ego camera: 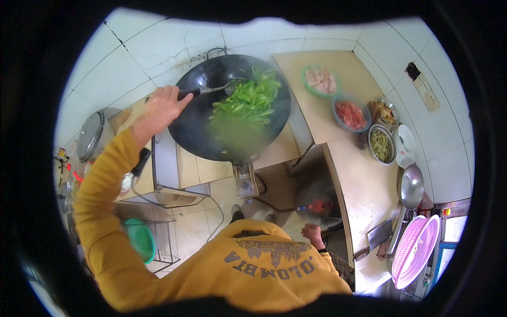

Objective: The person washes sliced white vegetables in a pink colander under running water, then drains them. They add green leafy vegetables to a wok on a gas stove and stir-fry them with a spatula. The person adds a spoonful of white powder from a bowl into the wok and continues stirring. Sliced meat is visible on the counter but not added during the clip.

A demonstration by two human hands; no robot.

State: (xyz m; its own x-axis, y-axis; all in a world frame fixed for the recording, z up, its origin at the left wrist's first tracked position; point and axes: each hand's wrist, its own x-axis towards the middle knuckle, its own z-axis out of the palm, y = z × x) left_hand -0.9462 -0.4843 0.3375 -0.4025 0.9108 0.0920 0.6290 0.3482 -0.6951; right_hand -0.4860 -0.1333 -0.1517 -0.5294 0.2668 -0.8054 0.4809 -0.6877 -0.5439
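My left hand (164, 107) grips the dark handle of a metal wok spatula (210, 89). The spatula's blade meets a heap of sliced green vegetables (253, 103), perhaps green peppers, in a large black wok (190, 130). Steam blurs the near part of the heap. Beside my waist, my right hand (312, 233) has its fingers curled, with nothing visible in them. It is nearest to a gas cylinder (317, 190) with a red fitting at its top. Under the wok's near rim sits a metal stove control (244, 180).
Right counter: a green basket of pale meat pieces (321, 80), a bowl of red meat (350, 115), a metal bowl of chopped greens (380, 146), a metal ladle (412, 186), a cleaver (380, 233) and a pink basket (416, 251). A lidded pot (90, 136) stands left; a green basin (140, 241) sits low.
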